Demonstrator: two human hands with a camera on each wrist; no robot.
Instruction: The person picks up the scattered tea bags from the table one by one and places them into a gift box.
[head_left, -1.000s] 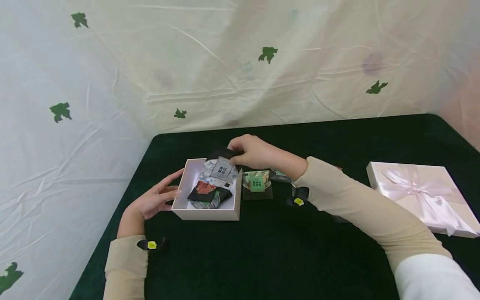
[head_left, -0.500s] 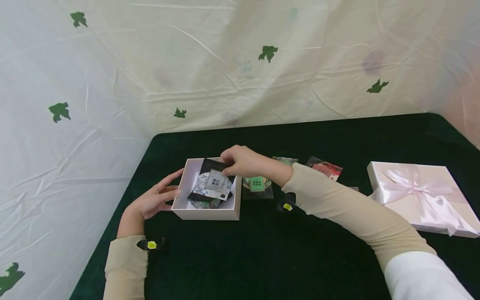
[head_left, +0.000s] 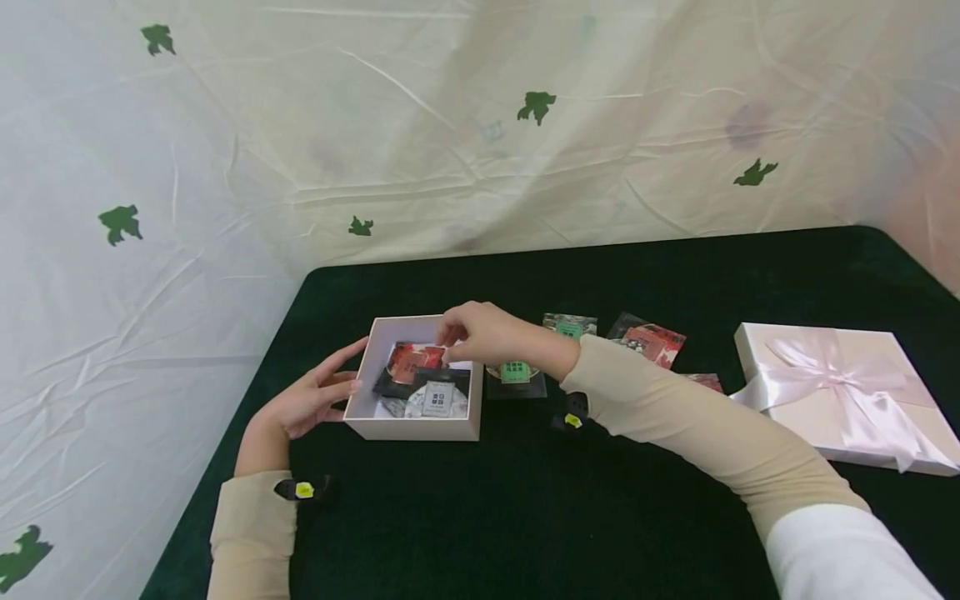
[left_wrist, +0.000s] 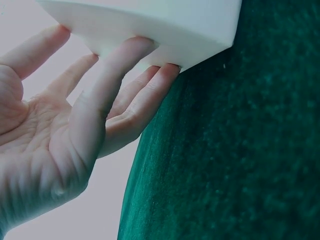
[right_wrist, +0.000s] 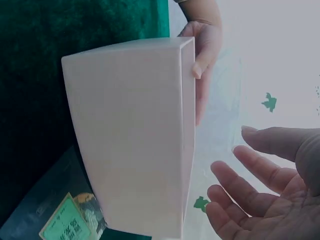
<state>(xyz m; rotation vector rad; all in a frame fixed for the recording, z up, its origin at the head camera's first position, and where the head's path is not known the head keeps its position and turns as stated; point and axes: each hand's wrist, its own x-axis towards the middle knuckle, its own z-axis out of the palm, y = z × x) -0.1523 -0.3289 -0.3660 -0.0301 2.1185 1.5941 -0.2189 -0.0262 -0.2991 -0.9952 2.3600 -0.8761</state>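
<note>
Head view, left to right: left hand (head_left: 311,400) flat against the left wall of the open white box (head_left: 414,427), fingers straight, steadying it; left wrist view confirms fingertips on the box's outer wall, nothing gripped. That hand matches the earlier frames, no shift.

Change is inside the box: the black packet with the grey label (head_left: 438,398) now lies flat at the front of the box, on top of the red-and-black packet (head_left: 411,363) and the others. Half a second ago the right hand was pinching it at the back rim; a second ago it was held tilted above the box. So it's been let go and is in.

Right hand (head_left: 480,333) now sits over the box's back-right corner, fingers loosely spread, holding nothing; right wrist view shows the palm open too. Judging by that, this placement is finished.

Right of the box on the dark green cloth (head_left: 525,517): green-label packet (head_left: 514,372) just beside it, then another green packet (head_left: 570,326), a red packet (head_left: 651,340), and the pink ribboned lid (head_left: 840,392) well apart.
</note>
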